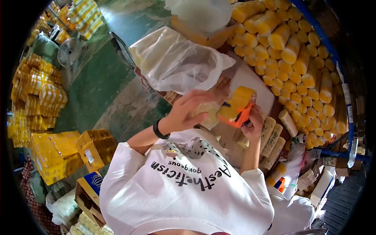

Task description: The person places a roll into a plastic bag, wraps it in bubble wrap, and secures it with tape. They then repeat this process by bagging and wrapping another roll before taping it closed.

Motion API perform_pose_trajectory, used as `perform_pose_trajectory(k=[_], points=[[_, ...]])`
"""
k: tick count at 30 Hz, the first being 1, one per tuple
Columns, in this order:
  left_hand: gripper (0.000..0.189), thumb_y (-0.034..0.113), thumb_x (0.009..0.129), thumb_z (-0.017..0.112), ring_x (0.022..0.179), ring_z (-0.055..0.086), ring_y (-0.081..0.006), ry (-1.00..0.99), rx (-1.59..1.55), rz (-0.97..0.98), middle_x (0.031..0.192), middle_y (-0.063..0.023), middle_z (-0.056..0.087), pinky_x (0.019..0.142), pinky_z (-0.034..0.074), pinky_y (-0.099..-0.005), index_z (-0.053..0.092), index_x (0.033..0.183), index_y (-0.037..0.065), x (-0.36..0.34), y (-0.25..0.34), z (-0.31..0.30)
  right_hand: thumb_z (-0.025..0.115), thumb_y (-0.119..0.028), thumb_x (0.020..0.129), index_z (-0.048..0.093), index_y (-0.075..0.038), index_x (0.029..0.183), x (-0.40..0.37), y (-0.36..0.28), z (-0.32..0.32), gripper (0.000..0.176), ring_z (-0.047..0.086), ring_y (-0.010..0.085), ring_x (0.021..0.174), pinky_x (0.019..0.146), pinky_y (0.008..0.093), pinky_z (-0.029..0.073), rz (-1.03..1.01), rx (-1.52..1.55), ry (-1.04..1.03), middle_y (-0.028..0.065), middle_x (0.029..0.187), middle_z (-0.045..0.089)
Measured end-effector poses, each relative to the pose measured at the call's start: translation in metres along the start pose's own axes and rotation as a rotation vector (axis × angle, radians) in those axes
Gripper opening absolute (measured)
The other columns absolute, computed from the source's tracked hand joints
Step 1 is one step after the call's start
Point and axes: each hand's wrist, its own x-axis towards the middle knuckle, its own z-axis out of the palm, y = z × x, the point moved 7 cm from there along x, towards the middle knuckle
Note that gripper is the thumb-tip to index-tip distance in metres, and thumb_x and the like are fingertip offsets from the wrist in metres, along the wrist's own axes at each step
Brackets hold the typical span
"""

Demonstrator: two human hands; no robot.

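My right hand [253, 123] grips an orange tape dispenser [243, 116] by its handle, with a wide roll of yellow tape [239, 101] on it. To the left, my left hand [188, 109] is raised with its fingers apart and slightly blurred, a black band on the wrist. It holds nothing. Just beyond its fingers is a pale, whitish item [210, 114] on the work surface. A large white plastic bag [176, 62] lies in front of my left hand, its mouth towards the right.
Several pale wrapped rolls [270, 137] lie right of my right forearm. A tall stack of yellow-ended rolls [290, 51] fills the right, behind a blue frame [349, 113]. Yellow-taped cartons [55, 154] stand at left, near a fan [70, 52]. Another person's white sleeve [291, 213] shows lower right.
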Motion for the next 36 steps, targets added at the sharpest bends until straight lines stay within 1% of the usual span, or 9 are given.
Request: perform_pose_trajectory(k=[3,7,11,17,20,27,31,34,36], points=[[0.044,0.035,0.085,0.063,0.105,0.055,-0.0328,0.011,-0.166,0.116,0.114,-0.0129,0.058,0.091,0.043,-0.0408,0.058,0.115,0.004,0.034,0.037,-0.017,0.064,-0.008,0.058,0.061,-0.002,0.074,0.004,-0.026,0.0,0.018,0.061,0.031,0.088,0.085,0.0417,0.042,-0.005,-0.062,-0.06,0.0118,0.081,0.064],[0.044,0.036,0.079,0.069,0.099,0.057,-0.0297,-0.322,-0.207,0.343,0.108,-0.0109,0.06,0.09,0.044,-0.0418,0.064,0.107,0.002,0.03,0.055,-0.01,0.061,-0.006,0.056,0.059,-0.001,0.075,0.018,-0.049,-0.001,0.02,0.062,0.0299,0.085,0.085,0.0427,0.042,-0.07,-0.176,-0.067,0.0115,0.08,0.064],[0.046,0.029,0.07,0.077,0.092,0.059,-0.0274,-0.057,0.138,0.296,0.102,-0.0087,0.062,0.081,0.048,-0.038,0.065,0.106,0.003,0.018,0.071,-0.013,0.062,-0.007,0.056,0.058,0.0,0.08,0.019,-0.05,-0.003,0.025,0.062,0.0307,0.081,0.082,0.0434,0.043,-0.035,-0.235,-0.023,0.0138,0.08,0.063],[0.037,0.021,0.075,0.075,0.084,0.06,-0.0203,-0.183,-0.063,-0.049,0.096,-0.0081,0.062,0.075,0.048,-0.029,0.064,0.104,0.0,0.014,0.039,-0.025,0.073,-0.016,0.062,0.057,0.002,0.078,0.028,-0.068,0.0,0.029,0.058,0.0271,0.063,0.073,0.0412,0.044,-0.111,-0.12,-0.083,0.0129,0.072,0.059],[0.044,0.036,0.079,0.072,0.091,0.059,-0.0187,-0.081,-0.761,-0.543,0.1,-0.0103,0.062,0.078,0.045,-0.0285,0.065,0.098,-0.003,0.011,0.014,-0.017,0.081,-0.028,0.058,0.057,0.0,0.075,0.027,-0.072,-0.008,0.041,0.056,0.0281,0.06,0.065,0.038,0.044,-0.113,-0.062,-0.06,0.0099,0.067,0.058],[0.048,0.038,0.083,0.068,0.096,0.056,-0.0167,-0.138,-0.724,-0.54,0.098,-0.0079,0.06,0.084,0.043,-0.0292,0.062,0.104,-0.004,0.01,0.012,-0.005,0.084,-0.033,0.061,0.058,-0.003,0.075,0.031,-0.101,-0.022,0.043,0.045,0.0187,0.045,0.054,0.0306,0.039,-0.093,-0.335,0.029,0.002,0.054,0.047],[0.04,0.025,0.078,0.075,0.1,0.055,-0.0183,-0.173,-0.241,-0.283,0.1,-0.0076,0.058,0.088,0.041,-0.0315,0.062,0.104,-0.003,0.001,0.041,-0.009,0.088,-0.032,0.052,0.053,-0.002,0.066,0.027,-0.094,-0.024,0.048,0.051,0.0245,0.053,0.06,0.0338,0.043,0.11,-0.23,-0.066,0.0057,0.057,0.052],[0.035,0.016,0.076,0.076,0.099,0.055,-0.0174,0.022,-0.698,-0.509,0.101,-0.0067,0.055,0.089,0.042,-0.031,0.063,0.103,-0.003,-0.01,0.032,-0.004,0.088,-0.032,0.052,0.053,-0.002,0.066,0.023,-0.09,-0.02,0.048,0.05,0.0245,0.052,0.057,0.0329,0.041,0.09,-0.191,-0.07,0.006,0.056,0.051],[0.03,0.009,0.076,0.075,0.098,0.055,-0.0162,0.057,-0.632,-0.484,0.102,-0.0059,0.053,0.088,0.042,-0.0302,0.063,0.101,-0.003,-0.016,0.036,-0.007,0.088,-0.033,0.052,0.052,-0.002,0.065,0.025,-0.084,-0.02,0.049,0.05,0.0242,0.051,0.057,0.0331,0.041,0.082,-0.168,-0.062,0.0058,0.056,0.05]])
